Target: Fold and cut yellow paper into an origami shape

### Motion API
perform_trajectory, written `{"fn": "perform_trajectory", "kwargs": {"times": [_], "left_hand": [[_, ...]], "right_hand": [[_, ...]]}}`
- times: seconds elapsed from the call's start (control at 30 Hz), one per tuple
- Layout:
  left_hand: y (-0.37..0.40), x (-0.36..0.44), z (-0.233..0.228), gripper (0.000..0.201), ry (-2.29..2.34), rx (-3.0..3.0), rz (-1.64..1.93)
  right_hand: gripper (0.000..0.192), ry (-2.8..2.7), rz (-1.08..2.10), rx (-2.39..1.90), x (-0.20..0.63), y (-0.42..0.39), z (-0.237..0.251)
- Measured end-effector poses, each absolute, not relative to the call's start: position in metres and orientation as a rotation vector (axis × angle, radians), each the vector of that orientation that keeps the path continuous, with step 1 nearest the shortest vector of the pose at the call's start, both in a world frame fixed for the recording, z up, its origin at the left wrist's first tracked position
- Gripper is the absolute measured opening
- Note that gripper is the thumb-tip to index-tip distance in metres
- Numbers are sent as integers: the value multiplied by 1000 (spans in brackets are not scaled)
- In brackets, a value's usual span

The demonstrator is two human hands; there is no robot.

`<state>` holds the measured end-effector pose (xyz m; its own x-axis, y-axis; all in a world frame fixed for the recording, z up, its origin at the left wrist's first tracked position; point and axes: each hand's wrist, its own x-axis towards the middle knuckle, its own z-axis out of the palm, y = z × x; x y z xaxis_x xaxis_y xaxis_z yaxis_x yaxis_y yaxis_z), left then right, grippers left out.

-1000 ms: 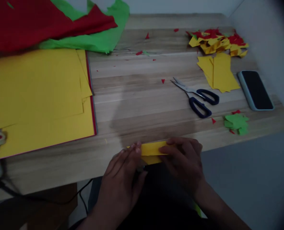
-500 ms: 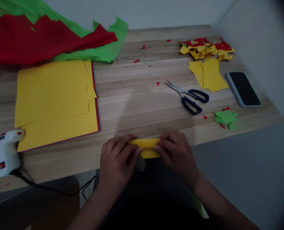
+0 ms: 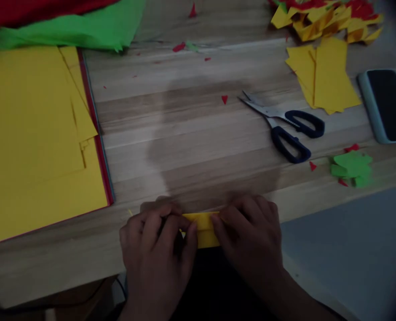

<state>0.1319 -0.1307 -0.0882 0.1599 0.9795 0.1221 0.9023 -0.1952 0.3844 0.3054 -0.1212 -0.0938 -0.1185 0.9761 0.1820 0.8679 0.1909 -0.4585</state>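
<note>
A small strip of yellow paper [image 3: 204, 240] with a crease or folded edge along it lies at the table's front edge. My left hand [image 3: 159, 252] pinches its left end between thumb and fingers. On the opposite end, my right hand [image 3: 251, 236] is closed the same way, thumb on the near side. Both ends of the paper are hidden by my fingers. Beyond my right hand lie scissors [image 3: 285, 122] with dark blue handles, blades slightly apart, touched by neither hand.
Yellow sheets [image 3: 30, 133] are stacked at left below green crepe paper [image 3: 111, 26] and red crepe paper [image 3: 27, 13]. Cut yellow pieces [image 3: 330, 76], folded yellow-and-red pieces [image 3: 332, 20], a phone [image 3: 392, 104] and green scraps [image 3: 352, 167] lie at right. Red bits [image 3: 224, 99] are scattered.
My view has tilted down and come closer, so the glue gun at left is out of sight. Both hands still grip the yellow paper, with the fingers slightly shifted and closer together.
</note>
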Motion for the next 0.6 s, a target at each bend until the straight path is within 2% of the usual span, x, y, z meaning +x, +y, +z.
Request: {"fn": "perform_trajectory", "kwargs": {"times": [0.6], "left_hand": [[-131, 129, -91, 8, 1810, 2229, 463]], "right_hand": [[28, -2003, 424, -1778, 303, -120, -89]]}}
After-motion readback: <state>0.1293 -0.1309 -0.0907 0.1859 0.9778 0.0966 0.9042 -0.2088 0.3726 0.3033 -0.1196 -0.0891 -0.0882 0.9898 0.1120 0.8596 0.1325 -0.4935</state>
